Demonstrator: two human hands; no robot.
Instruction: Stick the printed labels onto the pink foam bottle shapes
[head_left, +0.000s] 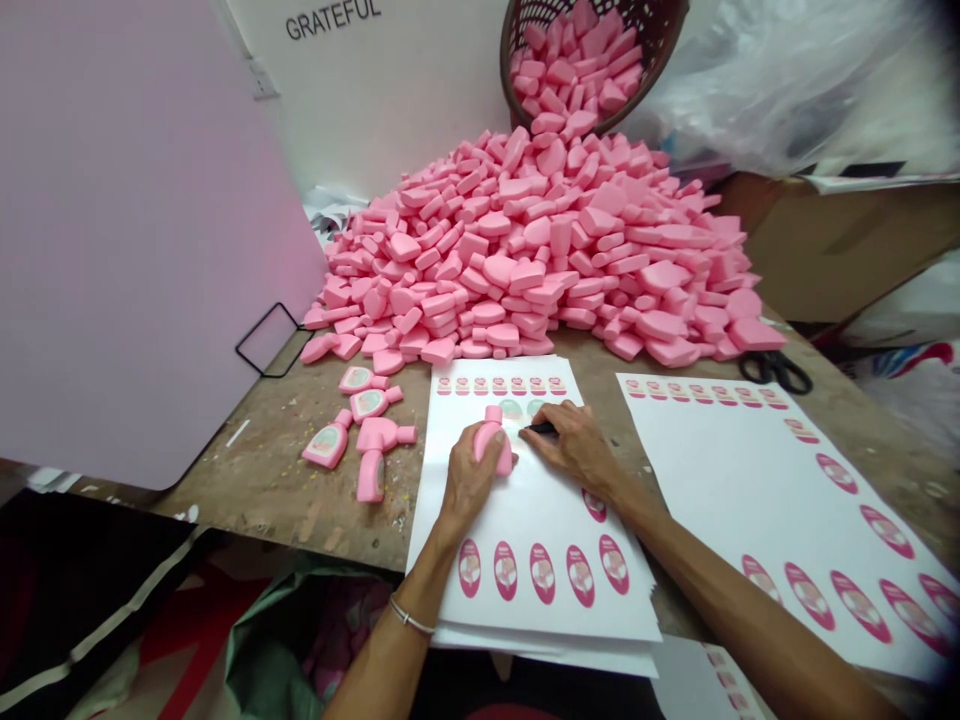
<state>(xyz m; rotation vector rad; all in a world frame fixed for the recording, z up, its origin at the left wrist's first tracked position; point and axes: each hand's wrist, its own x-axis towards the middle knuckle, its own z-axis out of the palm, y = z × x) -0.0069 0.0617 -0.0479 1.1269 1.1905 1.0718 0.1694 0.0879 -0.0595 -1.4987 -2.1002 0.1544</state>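
Observation:
My left hand point(466, 485) is closed around a small pink bottle point(490, 438), its neck pointing away from me, over a sheet of stickers point(532, 510). In my right hand point(576, 447) is a slim black tool point(541, 428) with a pointed end; its exact kind is unclear. The tool's tip is close to the sheet, just right of the bottle. Small and oval pink labels line the sheet's edges, and pale green round ones lie near its top. Left of the sheet, several pink bottles point(328, 442) lie on their sides, some bearing labels.
A large heap of pink bottles point(517, 250) covers the table's back, below a tipped brown basket point(511, 100). Black scissors point(776, 371) and a second sticker sheet point(720, 470) lie to the right. A pink panel point(142, 230) stands at left, beside a black wire frame point(262, 375).

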